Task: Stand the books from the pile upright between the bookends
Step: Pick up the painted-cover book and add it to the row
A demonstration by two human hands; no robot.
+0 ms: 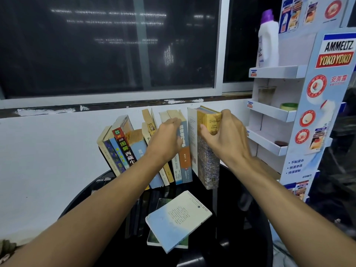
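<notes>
A row of several books point(123, 149) stands upright at the back of a round black table point(250, 218), leaning left. My right hand point(223, 135) grips the top of a thick book with a yellow "Troyka" spine point(209, 166) at the row's right end. A thin white book point(192, 135) stands just left of it. My left hand point(165, 139) presses against the tops of the middle books, holding them back. Two books lie flat in a small pile on the table in front: a pale blue one point(177, 218) on top of a green one point(154, 237). The bookends are hidden.
A cardboard display stand point(273, 112) with shelves rises close on the right, holding a white bottle with a purple cap point(267, 39) and small jars. A white wall and dark window lie behind the books.
</notes>
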